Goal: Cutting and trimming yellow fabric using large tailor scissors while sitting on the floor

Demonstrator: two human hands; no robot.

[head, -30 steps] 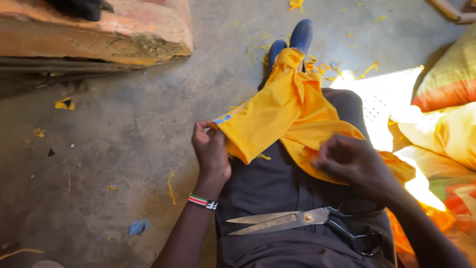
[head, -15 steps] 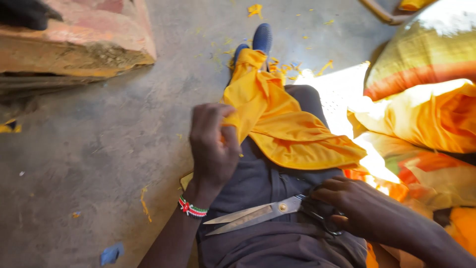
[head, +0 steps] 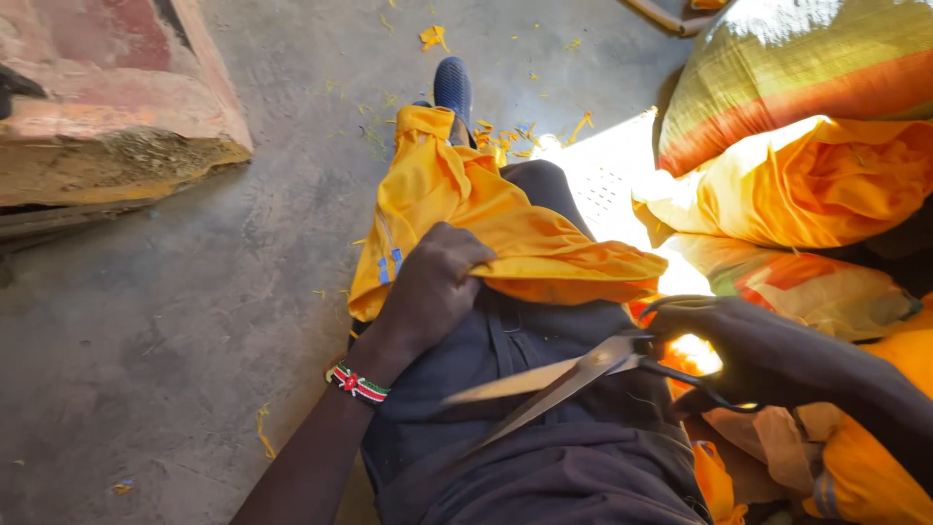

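— What has the left hand got, there in the middle of the frame?

— It is closed on the near edge of a folded yellow cloth garment, fingers curled over the fabric. A red, white and green beaded wristband sits on that wrist.

— And where does the yellow garment lie?

— Along the person's outstretched leg in dark grey trousers, running from the lap up toward a dark blue shoe near the top centre.

— The right hand?

— Lower right. It grips the dark handles of a pair of large steel scissors, fingers through the loops. The blades are parted slightly and point toward the lower left, resting over the lap, just below the garment and apart from it.

— What lies around?

— Upper right, a bulging woven sack with yellow, green and red stripes, with bunched yellow cloth below it. Upper left, a worn reddish slab. Small yellow fabric scraps are scattered on the grey concrete floor.
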